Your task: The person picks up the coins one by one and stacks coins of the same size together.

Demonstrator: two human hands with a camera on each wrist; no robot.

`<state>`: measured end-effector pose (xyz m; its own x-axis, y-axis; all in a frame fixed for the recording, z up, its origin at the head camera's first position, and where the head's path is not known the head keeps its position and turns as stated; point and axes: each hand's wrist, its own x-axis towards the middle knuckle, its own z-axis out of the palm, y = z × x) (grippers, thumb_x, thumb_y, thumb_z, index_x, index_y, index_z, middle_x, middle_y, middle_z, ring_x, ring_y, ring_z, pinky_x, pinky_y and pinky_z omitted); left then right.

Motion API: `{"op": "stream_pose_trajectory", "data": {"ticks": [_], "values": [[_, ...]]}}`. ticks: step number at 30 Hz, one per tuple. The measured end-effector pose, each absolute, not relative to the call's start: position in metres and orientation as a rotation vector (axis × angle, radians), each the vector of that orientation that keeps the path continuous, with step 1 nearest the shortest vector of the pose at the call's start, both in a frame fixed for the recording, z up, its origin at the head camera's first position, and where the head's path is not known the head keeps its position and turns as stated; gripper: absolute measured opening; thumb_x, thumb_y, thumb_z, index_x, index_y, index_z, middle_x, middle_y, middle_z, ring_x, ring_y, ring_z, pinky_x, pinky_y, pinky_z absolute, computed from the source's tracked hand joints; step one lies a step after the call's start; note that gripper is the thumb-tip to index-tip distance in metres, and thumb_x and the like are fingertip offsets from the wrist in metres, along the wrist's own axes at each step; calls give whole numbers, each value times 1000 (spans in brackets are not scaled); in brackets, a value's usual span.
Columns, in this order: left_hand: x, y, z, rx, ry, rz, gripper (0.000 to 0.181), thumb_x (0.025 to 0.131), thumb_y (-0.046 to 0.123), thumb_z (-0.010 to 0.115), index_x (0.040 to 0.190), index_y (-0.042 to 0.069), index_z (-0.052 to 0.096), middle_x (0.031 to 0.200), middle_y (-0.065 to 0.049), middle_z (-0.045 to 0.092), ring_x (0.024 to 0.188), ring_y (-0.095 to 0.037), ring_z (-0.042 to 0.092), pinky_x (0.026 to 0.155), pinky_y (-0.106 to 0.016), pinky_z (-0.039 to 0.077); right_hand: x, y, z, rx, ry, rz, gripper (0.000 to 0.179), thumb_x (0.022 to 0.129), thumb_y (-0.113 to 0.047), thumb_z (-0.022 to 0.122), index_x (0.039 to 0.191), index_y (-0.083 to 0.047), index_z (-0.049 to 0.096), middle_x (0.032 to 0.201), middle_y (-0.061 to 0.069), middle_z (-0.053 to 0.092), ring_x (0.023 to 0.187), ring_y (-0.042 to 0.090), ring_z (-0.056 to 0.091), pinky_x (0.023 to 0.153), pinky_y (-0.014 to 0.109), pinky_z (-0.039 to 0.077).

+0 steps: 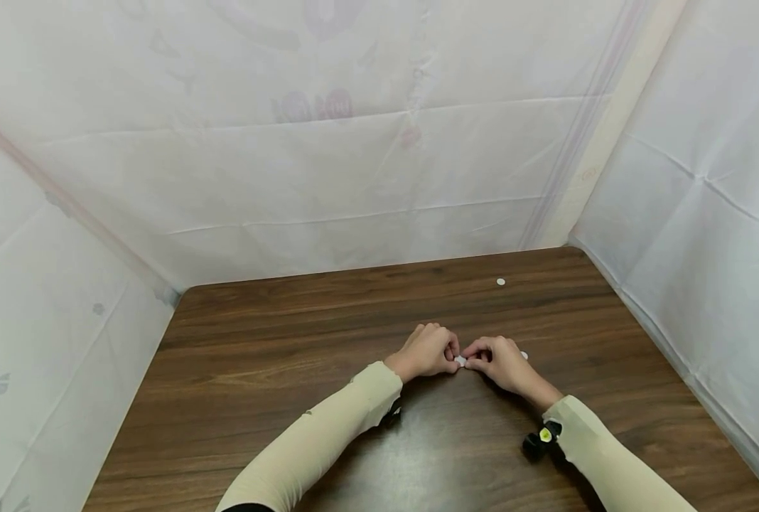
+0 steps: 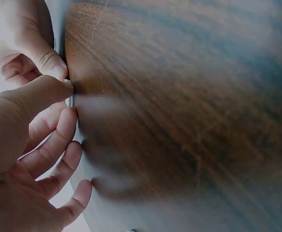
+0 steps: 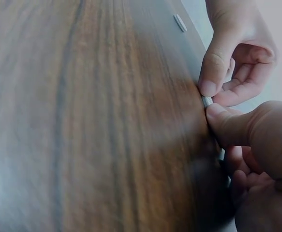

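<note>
Low over the wooden table, both hands meet at a small white disc [image 1: 460, 361]. My left hand [image 1: 427, 350] pinches it from the left between thumb and forefinger. In the left wrist view the thin edge of the disc [image 2: 70, 100] shows between those two fingertips, the other fingers spread below. From the right, my right hand [image 1: 501, 361] has its thumb and forefinger on the same disc. The right wrist view has the disc [image 3: 207, 101] between both thumbs, mostly hidden by fingertips. A second white disc [image 1: 524, 355] lies just behind the right hand, partly covered by it.
Farther back on the dark wooden table [image 1: 277, 341] lies another white disc [image 1: 500, 281]. Pale sheeting [image 1: 328, 178] stands along the back edge and both sides. Each sleeve carries a small black device [image 1: 534, 446] at the wrist.
</note>
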<state>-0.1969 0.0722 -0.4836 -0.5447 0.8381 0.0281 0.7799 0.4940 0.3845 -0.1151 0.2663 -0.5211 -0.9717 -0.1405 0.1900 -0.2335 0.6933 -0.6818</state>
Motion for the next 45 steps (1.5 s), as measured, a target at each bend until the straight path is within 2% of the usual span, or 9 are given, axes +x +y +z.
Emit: {"op": "stream_pose_trajectory", "data": {"ticks": [12,22,29,39,45], "values": [[-195,72,-483,1392,2554,553,7,87,24,82,87,19,77,76,16,68,66,7,57,66,-14,46,-114,277,-510,409,-2853,1176,21,94,-5,75,114,-8,74,85,-10,67,74,4,61,67,26,52],[-196,73,-480,1402,2574,526,8,84,24,82,83,21,74,74,17,66,66,7,56,66,-15,45,-107,298,-505,360,-2688,1036,17,88,-3,80,104,-9,77,81,-11,66,69,2,58,61,24,49],[-196,72,-481,1397,2565,536,9,84,24,82,84,20,74,74,16,67,66,6,56,65,-15,44,-100,315,-503,328,-2696,919,18,88,-3,80,104,-11,78,83,-13,65,69,1,55,61,25,48],[-197,72,-482,1424,2580,535,8,83,23,82,83,21,74,74,16,68,66,7,56,65,-15,44,-91,336,-503,274,-2742,760,16,85,-7,84,100,-9,79,87,-7,67,68,3,51,60,27,44],[-197,73,-484,1418,2568,555,9,84,24,82,83,21,74,73,18,66,65,8,55,64,-14,43,-86,345,-505,254,-2794,731,19,85,-9,84,103,-7,79,92,-2,67,67,6,46,59,27,40]]}}
